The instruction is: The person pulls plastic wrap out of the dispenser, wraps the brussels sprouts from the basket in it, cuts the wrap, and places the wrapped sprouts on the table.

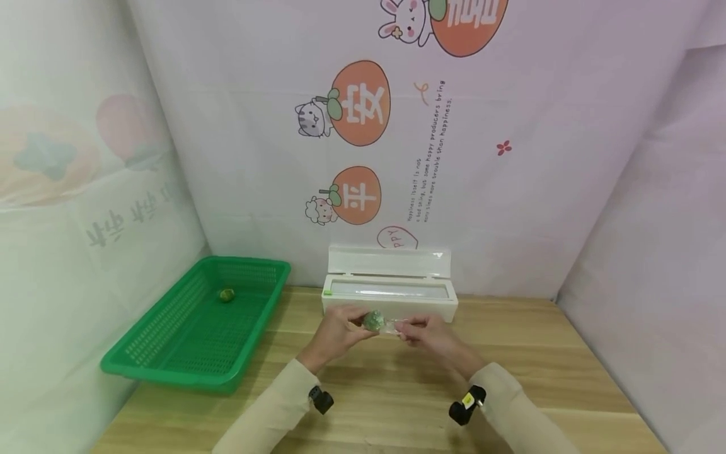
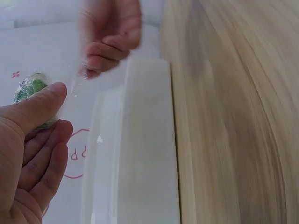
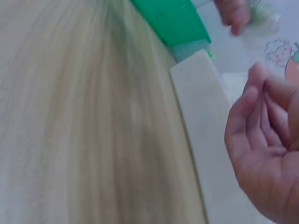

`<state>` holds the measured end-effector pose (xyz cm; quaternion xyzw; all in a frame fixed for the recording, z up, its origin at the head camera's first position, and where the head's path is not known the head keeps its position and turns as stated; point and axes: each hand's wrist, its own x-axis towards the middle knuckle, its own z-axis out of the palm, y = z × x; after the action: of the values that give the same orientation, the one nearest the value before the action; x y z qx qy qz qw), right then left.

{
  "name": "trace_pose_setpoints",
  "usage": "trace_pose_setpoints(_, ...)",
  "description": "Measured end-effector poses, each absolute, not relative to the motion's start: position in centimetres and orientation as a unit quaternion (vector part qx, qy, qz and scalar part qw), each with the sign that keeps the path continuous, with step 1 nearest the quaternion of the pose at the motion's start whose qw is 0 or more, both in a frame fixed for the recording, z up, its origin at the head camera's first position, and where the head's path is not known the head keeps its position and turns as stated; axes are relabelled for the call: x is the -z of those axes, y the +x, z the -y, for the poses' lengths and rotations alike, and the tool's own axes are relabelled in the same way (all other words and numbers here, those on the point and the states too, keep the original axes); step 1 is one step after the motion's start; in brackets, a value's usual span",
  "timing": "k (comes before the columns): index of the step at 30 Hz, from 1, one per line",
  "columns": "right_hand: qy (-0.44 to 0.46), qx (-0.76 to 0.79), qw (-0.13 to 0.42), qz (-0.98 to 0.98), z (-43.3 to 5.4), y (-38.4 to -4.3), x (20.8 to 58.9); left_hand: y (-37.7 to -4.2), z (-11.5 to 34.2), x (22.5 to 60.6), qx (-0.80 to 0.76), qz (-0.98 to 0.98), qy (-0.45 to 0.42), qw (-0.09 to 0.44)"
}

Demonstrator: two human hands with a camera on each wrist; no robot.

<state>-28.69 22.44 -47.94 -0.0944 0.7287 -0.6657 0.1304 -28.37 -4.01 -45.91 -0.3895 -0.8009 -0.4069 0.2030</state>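
Above the table, in front of a white box, both hands are raised close together. My left hand [image 1: 334, 334] pinches a small green ball-like item [image 1: 373, 320] between thumb and fingers. Clear plastic film [image 1: 392, 327] wraps it, and its leafy green surface [image 2: 29, 88] shows through in the left wrist view. To the right, my right hand [image 1: 435, 339] pinches the loose end of that film with thumb and fingertips. The film stretches between the hands. What kind of item lies inside the wrap is hard to tell.
Behind the hands, the long white box [image 1: 390, 309] stands against the printed back cloth, its clear-looking lid [image 1: 389, 261] raised. On the left sits a green plastic basket [image 1: 170, 376] holding one small greenish round item [image 1: 227, 295]. Cloth walls enclose the wooden table [image 1: 391, 416].
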Motion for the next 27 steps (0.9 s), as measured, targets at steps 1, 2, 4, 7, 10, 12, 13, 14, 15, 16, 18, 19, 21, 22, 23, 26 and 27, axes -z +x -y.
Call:
trace_pose_setpoints(1,-0.090,0.648,0.119,-0.746,-22.4,-28.6,47.6,-28.5,4.1,46.1,0.390,0.805,-0.393,0.213)
trace_pose_setpoints(2,-0.087,0.632,0.109,-0.762,-22.4,-28.6,47.2,-28.6,4.1,46.3,0.373,0.808,-0.397,0.225)
trace_pose_setpoints(4,-0.094,0.609,0.093,-0.782,-22.4,-28.3,46.5,-28.7,4.1,46.5,0.343,0.813,-0.401,0.245)
trace_pose_setpoints(7,-0.104,0.584,0.068,-0.802,-22.1,-27.8,45.4,-28.7,4.2,46.8,0.313,0.817,-0.404,0.266)
trace_pose_setpoints(10,-0.117,0.564,0.046,-0.816,-21.6,-27.3,44.5,-28.7,4.2,46.9,0.282,0.819,-0.407,0.288)
trace_pose_setpoints(12,-0.119,0.552,0.032,-0.825,-21.2,-27.0,44.1,-28.7,4.2,47.0,0.260,0.820,-0.411,0.302)
trace_pose_setpoints(13,-0.121,0.546,0.026,-0.828,-21.1,-26.9,43.9,-28.7,4.2,47.0,0.248,0.820,-0.413,0.309)
trace_pose_setpoints(14,-0.121,0.540,0.019,-0.833,-20.9,-26.7,43.8,-28.6,4.2,47.0,0.241,0.820,-0.416,0.311)
trace_pose_setpoints(15,-0.119,0.534,0.014,-0.837,-20.7,-26.5,43.7,-28.6,4.2,47.0,0.233,0.820,-0.418,0.315)
trace_pose_setpoints(16,-0.117,0.529,0.008,-0.840,-20.5,-26.4,43.6,-28.5,4.2,47.0,0.225,0.820,-0.419,0.318)
trace_pose_setpoints(18,-0.117,0.517,-0.003,-0.848,-20.2,-26.0,43.4,-28.4,4.2,47.1,0.209,0.821,-0.421,0.324)
trace_pose_setpoints(19,-0.117,0.511,-0.008,-0.852,-20.0,-25.8,43.3,-28.4,4.1,47.1,0.201,0.822,-0.421,0.327)
trace_pose_setpoints(21,-0.117,0.500,-0.017,-0.858,-19.5,-25.5,43.3,-28.3,4.1,47.2,0.185,0.823,-0.419,0.334)
trace_pose_setpoints(22,-0.117,0.497,-0.023,-0.859,-19.3,-25.4,43.2,-28.3,4.0,47.2,0.178,0.824,-0.418,0.337)
trace_pose_setpoints(23,-0.117,0.492,-0.028,-0.862,-19.1,-25.3,43.3,-28.2,4.0,47.2,0.172,0.826,-0.417,0.339)
trace_pose_setpoints(26,-0.111,0.482,-0.041,-0.868,-18.4,-25.1,43.3,-28.2,3.8,47.3,0.152,0.832,-0.410,0.340)
trace_pose_setpoints(27,-0.110,0.478,-0.047,-0.870,-18.1,-25.0,43.3,-28.1,3.7,47.3,0.145,0.836,-0.406,0.339)
